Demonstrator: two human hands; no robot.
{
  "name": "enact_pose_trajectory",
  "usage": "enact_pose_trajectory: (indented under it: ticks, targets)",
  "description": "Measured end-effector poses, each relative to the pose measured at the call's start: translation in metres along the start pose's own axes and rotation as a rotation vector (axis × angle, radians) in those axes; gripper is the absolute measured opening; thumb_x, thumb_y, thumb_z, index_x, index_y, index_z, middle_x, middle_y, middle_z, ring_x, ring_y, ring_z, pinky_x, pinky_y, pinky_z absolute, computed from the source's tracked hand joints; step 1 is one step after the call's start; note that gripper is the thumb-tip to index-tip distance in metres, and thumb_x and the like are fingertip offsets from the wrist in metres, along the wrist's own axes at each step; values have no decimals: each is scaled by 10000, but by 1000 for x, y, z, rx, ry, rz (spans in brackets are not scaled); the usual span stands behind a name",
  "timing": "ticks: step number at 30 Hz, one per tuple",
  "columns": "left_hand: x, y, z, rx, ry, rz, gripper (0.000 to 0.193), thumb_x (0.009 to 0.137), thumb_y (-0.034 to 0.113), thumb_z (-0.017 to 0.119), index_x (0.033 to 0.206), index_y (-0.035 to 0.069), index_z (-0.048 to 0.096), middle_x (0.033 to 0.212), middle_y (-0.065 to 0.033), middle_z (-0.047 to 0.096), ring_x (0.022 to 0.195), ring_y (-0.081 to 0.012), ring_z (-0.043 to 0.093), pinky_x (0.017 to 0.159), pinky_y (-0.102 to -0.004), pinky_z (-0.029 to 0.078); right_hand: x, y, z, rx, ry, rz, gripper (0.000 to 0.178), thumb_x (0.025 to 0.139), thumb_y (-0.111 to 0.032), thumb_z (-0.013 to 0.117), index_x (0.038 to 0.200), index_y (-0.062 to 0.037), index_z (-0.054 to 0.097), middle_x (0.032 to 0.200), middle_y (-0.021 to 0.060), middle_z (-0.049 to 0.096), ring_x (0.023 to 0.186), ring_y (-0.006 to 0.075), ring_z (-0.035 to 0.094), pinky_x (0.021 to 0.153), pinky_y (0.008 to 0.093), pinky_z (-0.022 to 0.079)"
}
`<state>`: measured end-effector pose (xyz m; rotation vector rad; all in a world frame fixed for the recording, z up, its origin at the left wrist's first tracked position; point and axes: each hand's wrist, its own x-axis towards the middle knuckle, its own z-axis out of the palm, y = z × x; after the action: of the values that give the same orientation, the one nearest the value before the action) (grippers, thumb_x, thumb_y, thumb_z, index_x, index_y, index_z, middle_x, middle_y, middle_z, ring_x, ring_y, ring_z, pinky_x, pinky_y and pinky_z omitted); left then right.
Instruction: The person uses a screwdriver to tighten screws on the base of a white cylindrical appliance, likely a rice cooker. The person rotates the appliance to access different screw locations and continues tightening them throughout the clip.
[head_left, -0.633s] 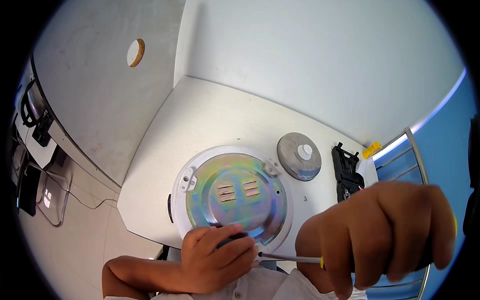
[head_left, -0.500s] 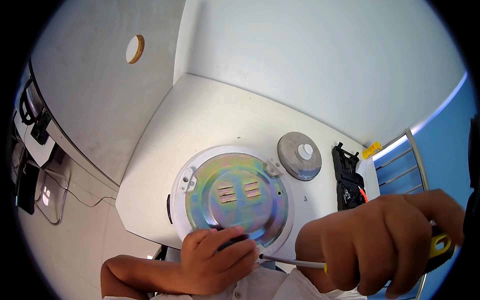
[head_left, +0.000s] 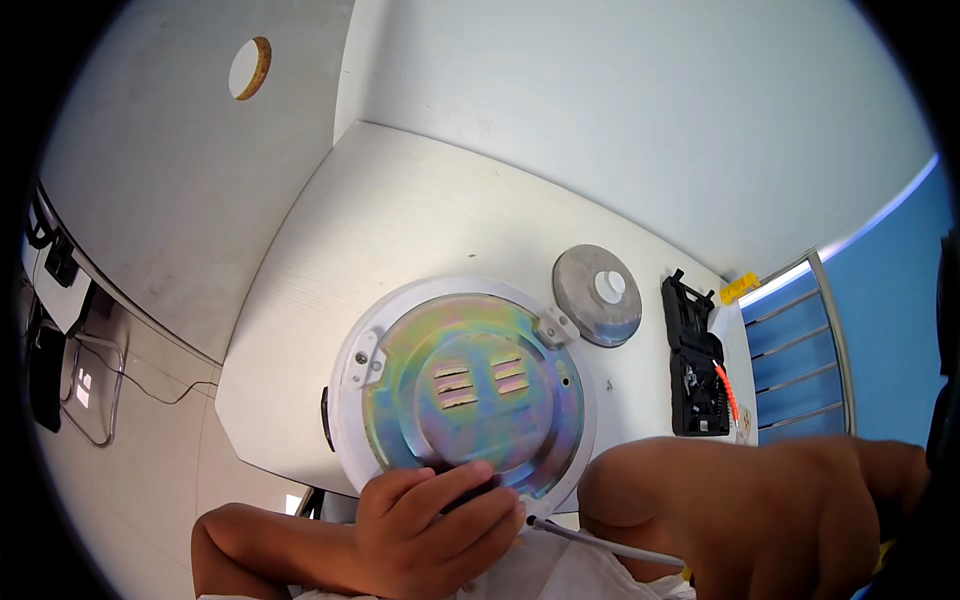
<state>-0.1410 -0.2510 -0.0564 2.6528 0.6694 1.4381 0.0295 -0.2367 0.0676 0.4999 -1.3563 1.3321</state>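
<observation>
An upturned rice cooker [head_left: 480, 400] shows its round, iridescent metal base with two groups of slots, set in a white rim with white feet. My left hand [head_left: 435, 535] grips its near edge, fingers curled over the base and rim. My right hand [head_left: 770, 520] is closed round the handle of a screwdriver [head_left: 610, 546], most of the yellow and black grip hidden by the fingers. The shaft runs leftward, its tip at the near edge of the cooker beside my left fingertips. Whether the tip sits in a screw I cannot tell.
On the white table [head_left: 400, 215], a metal lid [head_left: 592, 300] with a white knob lies behind the cooker to the right. Further right are an open black tool case [head_left: 692, 350], an orange-red tool [head_left: 727, 390] and a yellow item [head_left: 739, 288]. A metal rack [head_left: 835, 340] stands beyond.
My right hand and the screwdriver handle have dropped lower, so the shaft slopes more steeply. The tip stays by the cooker's near edge. The whole view has shifted slightly.
</observation>
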Motion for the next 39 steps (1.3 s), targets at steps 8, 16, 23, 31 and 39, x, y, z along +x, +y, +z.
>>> enact_pose_trajectory:
  ticks: [8, 16, 23, 31, 39]
  targets:
    - [-2, 0, 3, 3, 4, -7, 161, 705, 260, 721, 855, 203, 704, 958, 64, 676, 940, -181, 592, 778, -338, 365, 6, -17, 20, -305, 177, 94, 444, 979, -352, 527, 1391, -210, 441, 1062, 165, 589, 628, 205, 622, 476, 245, 530]
    - [-3, 0, 4, -6, 14, -23, 153, 719, 273, 723, 859, 213, 710, 940, 75, 679, 922, -175, 588, 740, -326, 370, -10, -23, 8, -160, 65, 39, 373, 917, -122, 628, 1271, -87, 517, 790, 110, 602, 432, 127, 491, 340, 209, 370]
    - [-4, -1, 6, 5, 26, -6, 143, 726, 279, 716, 852, 212, 710, 934, 74, 678, 914, -178, 585, 738, -324, 365, -4, -28, 1, -145, 73, 79, 354, 920, -100, 622, 1258, -73, 520, 770, 106, 600, 419, 127, 484, 323, 215, 360]
    - [-4, -1, 5, 32, 31, 10, 140, 731, 288, 711, 851, 216, 709, 935, 76, 676, 925, -183, 587, 764, -340, 360, -5, -35, 0, -172, 71, 79, 352, 920, -97, 617, 1256, -70, 513, 779, 106, 594, 426, 132, 487, 323, 222, 366]
    - [-5, 0, 4, 23, 28, 3, 161, 694, 262, 725, 846, 210, 708, 933, 73, 677, 928, -185, 590, 773, -343, 363, -2, -44, 5, -215, 83, 75, 351, 921, -94, 613, 1254, -67, 505, 788, 107, 588, 433, 138, 490, 323, 229, 372]
